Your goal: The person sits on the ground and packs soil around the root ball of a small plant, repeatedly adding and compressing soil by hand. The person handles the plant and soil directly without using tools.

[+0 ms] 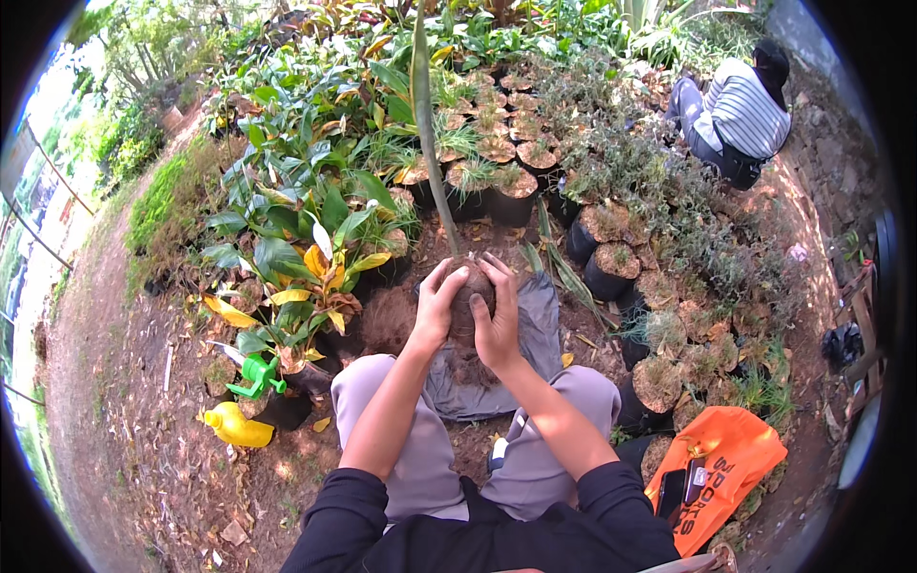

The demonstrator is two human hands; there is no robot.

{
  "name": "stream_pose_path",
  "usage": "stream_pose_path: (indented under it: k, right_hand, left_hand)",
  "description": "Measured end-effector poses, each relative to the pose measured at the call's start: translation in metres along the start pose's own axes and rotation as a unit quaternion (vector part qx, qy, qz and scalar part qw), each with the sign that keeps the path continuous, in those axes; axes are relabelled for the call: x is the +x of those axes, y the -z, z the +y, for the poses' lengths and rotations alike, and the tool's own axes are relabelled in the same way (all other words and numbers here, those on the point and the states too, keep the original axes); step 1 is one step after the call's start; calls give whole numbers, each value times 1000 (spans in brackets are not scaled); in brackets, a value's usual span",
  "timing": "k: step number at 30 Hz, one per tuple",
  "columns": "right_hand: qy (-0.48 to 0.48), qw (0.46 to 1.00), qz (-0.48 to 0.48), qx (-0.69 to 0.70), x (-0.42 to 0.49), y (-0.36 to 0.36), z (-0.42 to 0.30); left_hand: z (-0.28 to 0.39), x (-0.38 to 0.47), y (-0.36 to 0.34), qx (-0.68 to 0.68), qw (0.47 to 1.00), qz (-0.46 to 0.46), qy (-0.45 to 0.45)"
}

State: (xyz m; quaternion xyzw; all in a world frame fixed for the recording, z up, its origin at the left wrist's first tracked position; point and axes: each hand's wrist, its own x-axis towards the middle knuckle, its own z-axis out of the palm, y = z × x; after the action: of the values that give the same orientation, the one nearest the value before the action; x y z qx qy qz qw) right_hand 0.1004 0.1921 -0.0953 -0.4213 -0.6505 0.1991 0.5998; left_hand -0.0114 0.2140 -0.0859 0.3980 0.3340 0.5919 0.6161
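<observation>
Between my knees, both hands cup a brown root ball of soil point(473, 304). My left hand point(438, 304) presses its left side, and my right hand point(496, 311) wraps the right side with the thumb across the front. A long, narrow snake plant leaf point(428, 136) rises from the top of the ball, leaning slightly left. Under the hands a flattened dark plastic sheet point(539, 329) lies on the ground, with loose soil on it. Left of it is a heap of brown soil point(387, 315). Cut or fallen long leaves point(569, 276) rest to the right.
Black grow bags point(512, 204) of soil stand in rows ahead and right. Leafy potted plants point(286, 251) crowd the left, near a yellow bottle point(240, 424) and a green spray head point(258, 376). An orange bag point(723, 473) with phones on it lies right. A person point(741, 111) sits far right.
</observation>
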Motion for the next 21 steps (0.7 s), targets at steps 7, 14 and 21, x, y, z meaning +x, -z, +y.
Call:
stream_pose_path:
  k: [7,14,21]
  right_hand:
    - [71,997,-13,-21,7,3,-1]
    - [31,998,-30,-44,6,1,-1]
    - [-65,998,23,16,9,-3,7]
  left_hand:
    - [-9,0,-4,58,997,0,-45]
    - [-20,6,6,165,981,43,-92]
    - [-16,-6,-8,147,982,47,-113]
